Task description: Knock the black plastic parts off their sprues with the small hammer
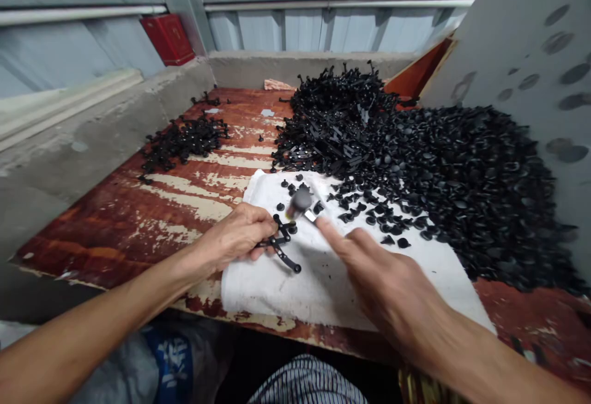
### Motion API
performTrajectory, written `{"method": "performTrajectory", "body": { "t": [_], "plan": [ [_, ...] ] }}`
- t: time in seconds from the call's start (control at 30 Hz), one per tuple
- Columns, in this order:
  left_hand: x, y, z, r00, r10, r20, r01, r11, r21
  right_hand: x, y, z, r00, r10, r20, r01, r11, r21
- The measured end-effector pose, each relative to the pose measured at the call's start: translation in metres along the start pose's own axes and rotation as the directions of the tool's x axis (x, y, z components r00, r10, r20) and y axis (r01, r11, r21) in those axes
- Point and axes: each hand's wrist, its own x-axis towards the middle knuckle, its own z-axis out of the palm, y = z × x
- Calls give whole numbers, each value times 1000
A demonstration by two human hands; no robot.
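Observation:
My left hand (244, 233) is closed on a black jointed strip piece (287, 257), whose arms stick out past the fingers over the white cloth (318, 293). In my right hand (383, 274) is a small hammer (302, 199), gripped by its handle and blurred by motion. Its head hovers just above and beside the black piece; whether they touch I cannot tell. Several small black round caps with stems (369, 213) lie on the cloth around the hammer and to its right.
A large heap of black round-headed parts (484, 188) covers the right side, beside a pile of flat black strips (332, 127). A smaller pile of black pieces (184, 139) lies at left on the worn red-brown board (115, 219). A red box (168, 39) stands on the back-left ledge.

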Motion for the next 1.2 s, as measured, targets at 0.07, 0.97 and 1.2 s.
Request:
{"method": "performTrajectory", "body": {
  "t": [0.07, 0.97, 1.2],
  "plan": [
    [0, 0, 1, 999, -45, 3, 45, 999, 2, 1, 4, 2, 999, -33, 43, 39, 989, -143],
    [-27, 9, 26, 992, -122, 13, 97, 715, -693, 49, -11, 47, 926, 359, 117, -332, 628, 703],
    [1, 10, -4, 969, -130, -210, -19, 810, -587, 38, -4, 42, 874, 429, 229, -455, 556, 696]
  ]
}}
